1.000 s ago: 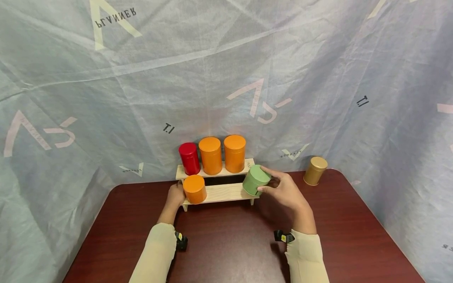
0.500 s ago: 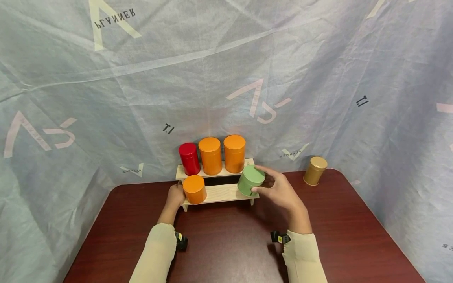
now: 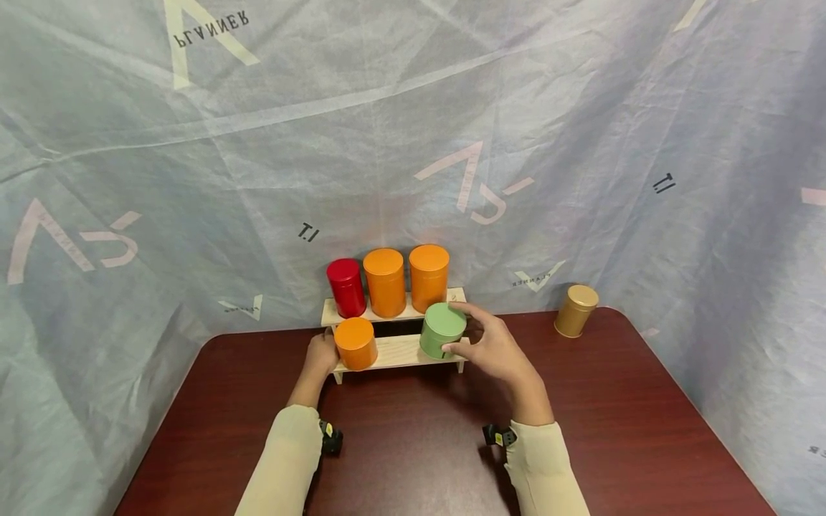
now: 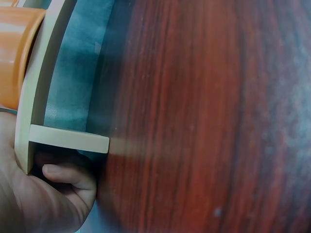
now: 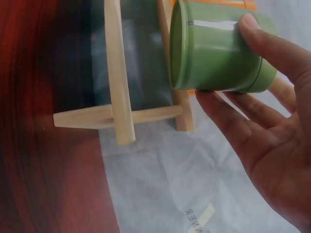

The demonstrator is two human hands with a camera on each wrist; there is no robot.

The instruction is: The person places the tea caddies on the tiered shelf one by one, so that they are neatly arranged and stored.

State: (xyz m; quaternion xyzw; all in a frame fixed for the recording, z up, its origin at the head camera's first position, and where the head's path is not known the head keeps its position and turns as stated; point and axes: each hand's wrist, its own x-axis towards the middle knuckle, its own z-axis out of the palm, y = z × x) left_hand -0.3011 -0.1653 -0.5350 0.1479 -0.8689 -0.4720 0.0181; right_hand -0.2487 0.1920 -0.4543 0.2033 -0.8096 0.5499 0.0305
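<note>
My right hand grips a green tin between thumb and fingers, above the right part of the lower step of a two-tier wooden rack. In the right wrist view the tin appears tilted and apart from the front board. At the rack's left end, my left hand holds the lower board, and in the left wrist view its fingers curl beneath it. A short orange tin stands beside that hand on the lower step.
On the upper step stand a red tin and two taller orange tins, the left one and the right one. A gold tin stands at the back right of the dark red table. Grey cloth hangs behind.
My right hand has carried the green tin leftward along the lower step, and the tin looks more upright now. The left hand stays at the rack's left end.
</note>
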